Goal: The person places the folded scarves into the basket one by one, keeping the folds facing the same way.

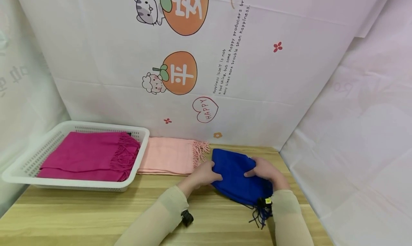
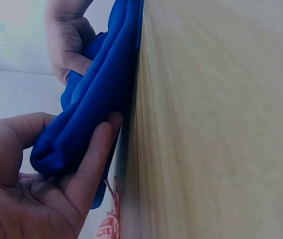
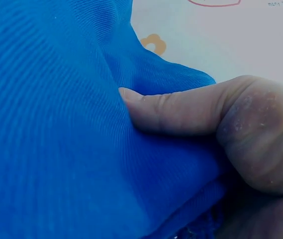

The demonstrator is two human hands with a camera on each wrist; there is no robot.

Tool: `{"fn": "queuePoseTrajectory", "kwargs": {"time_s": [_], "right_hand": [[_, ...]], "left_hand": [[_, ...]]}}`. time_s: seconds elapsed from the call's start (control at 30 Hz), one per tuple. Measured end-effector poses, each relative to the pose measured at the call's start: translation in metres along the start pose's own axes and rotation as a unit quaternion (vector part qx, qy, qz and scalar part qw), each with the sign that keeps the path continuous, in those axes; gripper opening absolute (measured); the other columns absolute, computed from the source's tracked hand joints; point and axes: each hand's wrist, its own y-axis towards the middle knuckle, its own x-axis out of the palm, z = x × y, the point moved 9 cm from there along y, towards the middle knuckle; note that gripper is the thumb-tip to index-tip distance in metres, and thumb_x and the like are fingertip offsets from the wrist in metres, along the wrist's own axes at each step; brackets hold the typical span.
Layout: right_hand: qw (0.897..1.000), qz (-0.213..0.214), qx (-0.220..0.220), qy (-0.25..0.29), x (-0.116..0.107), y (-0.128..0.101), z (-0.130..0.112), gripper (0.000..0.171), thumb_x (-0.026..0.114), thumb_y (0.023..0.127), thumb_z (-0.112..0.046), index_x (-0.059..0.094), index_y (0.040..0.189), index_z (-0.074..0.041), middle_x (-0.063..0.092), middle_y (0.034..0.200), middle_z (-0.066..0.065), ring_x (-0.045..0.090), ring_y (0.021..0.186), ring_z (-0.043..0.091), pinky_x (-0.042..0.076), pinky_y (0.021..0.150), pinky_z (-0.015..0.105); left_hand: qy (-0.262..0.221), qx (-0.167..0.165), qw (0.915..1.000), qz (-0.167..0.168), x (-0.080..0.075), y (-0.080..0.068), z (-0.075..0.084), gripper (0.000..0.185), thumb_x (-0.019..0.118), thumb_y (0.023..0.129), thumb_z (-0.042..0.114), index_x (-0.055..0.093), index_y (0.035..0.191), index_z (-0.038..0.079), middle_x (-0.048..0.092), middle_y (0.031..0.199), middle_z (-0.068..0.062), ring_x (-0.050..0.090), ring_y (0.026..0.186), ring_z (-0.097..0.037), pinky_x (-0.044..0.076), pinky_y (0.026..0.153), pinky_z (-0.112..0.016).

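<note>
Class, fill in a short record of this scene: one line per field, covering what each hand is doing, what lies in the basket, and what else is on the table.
Left hand: left hand grips the left edge of the blue scarf
Right hand: right hand holds the same scarf's right side, thumb pressed on the cloth
Scarf state: folded, fringe hanging toward the person
Basket: white basket holds a folded magenta scarf
Between them: pink scarf lies folded on the wooden table
</note>
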Motion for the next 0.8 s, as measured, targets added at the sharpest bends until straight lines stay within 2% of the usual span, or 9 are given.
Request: {"fn": "queuePoseTrajectory", "kwargs": {"time_s": [0.1,0.2,0.27,0.33,0.43,0.57,0.67,0.73,0.8], "right_hand": [[1.000,0.004,-0.004,0.002,-0.001,0.000,0.000,0.095,0.094,0.092,-0.025,0.043,0.163,0.011,0.048,0.163,0.035,0.046,0.150,0.058,0.043,0.118,0.070],[1.000,0.008,-0.015,0.019,-0.003,0.001,-0.001,0.085,0.094,0.091,-0.024,0.052,0.159,0.007,0.058,0.156,0.030,0.054,0.144,0.055,0.046,0.116,0.069],[0.999,0.011,-0.021,0.034,-0.004,0.002,-0.001,0.078,0.094,0.091,-0.023,0.058,0.155,0.004,0.064,0.151,0.026,0.058,0.140,0.051,0.047,0.115,0.068],[0.998,0.012,-0.027,0.049,-0.005,0.003,-0.001,0.072,0.093,0.091,-0.023,0.062,0.152,0.001,0.067,0.146,0.022,0.061,0.137,0.048,0.048,0.114,0.067],[0.998,0.017,-0.027,0.063,-0.007,0.003,-0.001,0.074,0.093,0.092,-0.025,0.060,0.154,-0.001,0.066,0.148,0.021,0.061,0.138,0.047,0.048,0.115,0.067],[0.997,0.021,-0.027,0.064,-0.008,0.003,-0.002,0.081,0.092,0.094,-0.029,0.054,0.160,-0.002,0.061,0.154,0.023,0.056,0.143,0.050,0.046,0.116,0.068],[0.997,0.020,-0.030,0.065,-0.008,0.002,-0.005,0.082,0.090,0.096,-0.032,0.051,0.162,-0.002,0.059,0.157,0.024,0.054,0.145,0.050,0.045,0.117,0.069],[0.997,0.021,-0.032,0.066,-0.008,0.002,-0.007,0.084,0.089,0.097,-0.033,0.049,0.164,-0.002,0.057,0.159,0.025,0.053,0.147,0.051,0.044,0.118,0.069],[0.997,0.023,-0.033,0.068,-0.008,0.002,-0.008,0.087,0.089,0.098,-0.034,0.046,0.166,-0.001,0.054,0.162,0.026,0.050,0.149,0.052,0.043,0.119,0.069]], "left_hand": [[-0.024,-0.009,0.9997,-0.004,0.001,-0.002,-0.002,0.085,0.081,0.097,0.014,0.038,0.164,-0.014,0.044,0.166,-0.033,0.066,0.132,-0.039,0.064,0.095,-0.047],[-0.041,-0.014,0.9990,-0.004,0.001,-0.002,-0.004,0.086,0.081,0.096,0.013,0.037,0.165,-0.014,0.047,0.165,-0.032,0.069,0.126,-0.036,0.065,0.093,-0.047],[-0.045,-0.012,0.9989,-0.002,0.000,-0.001,-0.006,0.086,0.081,0.096,0.012,0.037,0.164,-0.014,0.048,0.163,-0.032,0.069,0.126,-0.036,0.063,0.097,-0.049],[-0.036,-0.006,0.9993,0.004,-0.003,0.000,-0.007,0.085,0.082,0.096,0.014,0.039,0.163,-0.014,0.050,0.162,-0.031,0.064,0.133,-0.036,0.057,0.108,-0.050],[-0.031,0.002,0.9995,0.010,-0.006,0.001,-0.008,0.083,0.081,0.096,0.015,0.040,0.162,-0.015,0.050,0.161,-0.031,0.058,0.141,-0.039,0.051,0.115,-0.054],[-0.028,0.012,0.9994,0.015,-0.010,0.001,-0.008,0.079,0.080,0.097,0.014,0.043,0.161,-0.015,0.053,0.158,-0.031,0.056,0.143,-0.043,0.048,0.118,-0.058],[-0.030,0.013,0.9993,0.017,-0.014,0.000,-0.007,0.080,0.079,0.098,0.015,0.041,0.162,-0.015,0.050,0.162,-0.032,0.052,0.148,-0.044,0.047,0.120,-0.058],[-0.046,0.011,0.9988,0.012,-0.015,-0.002,-0.008,0.082,0.079,0.099,0.014,0.038,0.164,-0.015,0.047,0.165,-0.032,0.054,0.146,-0.044,0.054,0.113,-0.057],[-0.071,0.006,0.9974,0.005,-0.015,-0.004,-0.009,0.081,0.078,0.100,0.013,0.037,0.164,-0.014,0.048,0.163,-0.032,0.061,0.138,-0.043,0.062,0.101,-0.053]]}}
